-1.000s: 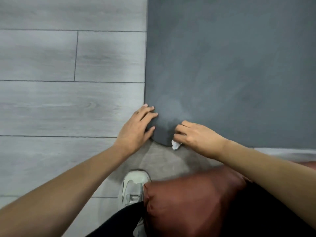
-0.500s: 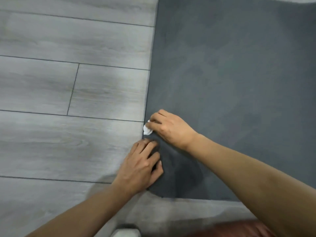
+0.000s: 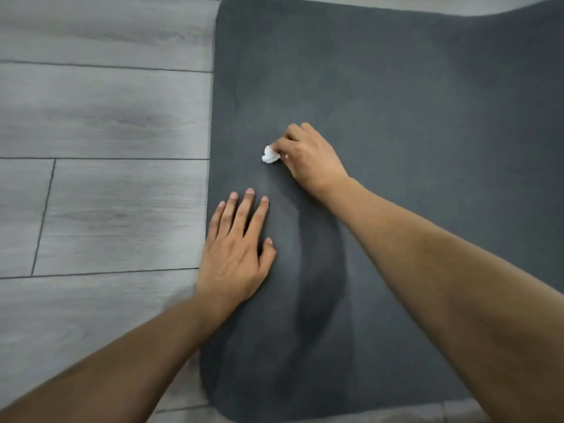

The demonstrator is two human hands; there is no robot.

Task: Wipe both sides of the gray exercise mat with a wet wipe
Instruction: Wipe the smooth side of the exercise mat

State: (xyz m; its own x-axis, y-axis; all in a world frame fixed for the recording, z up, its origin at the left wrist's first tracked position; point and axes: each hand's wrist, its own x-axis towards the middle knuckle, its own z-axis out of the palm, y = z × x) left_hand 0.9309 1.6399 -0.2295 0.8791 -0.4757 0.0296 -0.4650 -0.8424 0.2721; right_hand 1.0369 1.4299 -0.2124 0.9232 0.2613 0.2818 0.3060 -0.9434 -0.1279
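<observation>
Fingers of the left hand (image 3: 236,254) lie straight and slightly spread, palm flat on the gray exercise mat (image 3: 412,117) close to its left edge in the lower middle of the frame; by my reading that hand is there to pin the mat so it does not creep or buckle on the smooth floor (image 3: 100,123) under the rubbing. The right hand (image 3: 308,154), a little above it near the centre of the frame, has its fingers curled tight round a small bunched wet wipe (image 3: 270,155), only a white nub of which pokes out to the left of the knuckles; the wad is pressed down onto the mat, which suits scrubbing a spot rather than sweeping wide. The mat itself fills the right and centre of the frame, lying flat on gray wood-look planks, one rounded corner at the top centre and another at the bottom centre. Its left edge runs nearly straight from the bottom to the top of the frame. The mat's right edge is out of view, so I cannot tell from here which way its long axis runs. Only the upper face is being wiped; the underside, I judge, is yet to come or cannot be told.
</observation>
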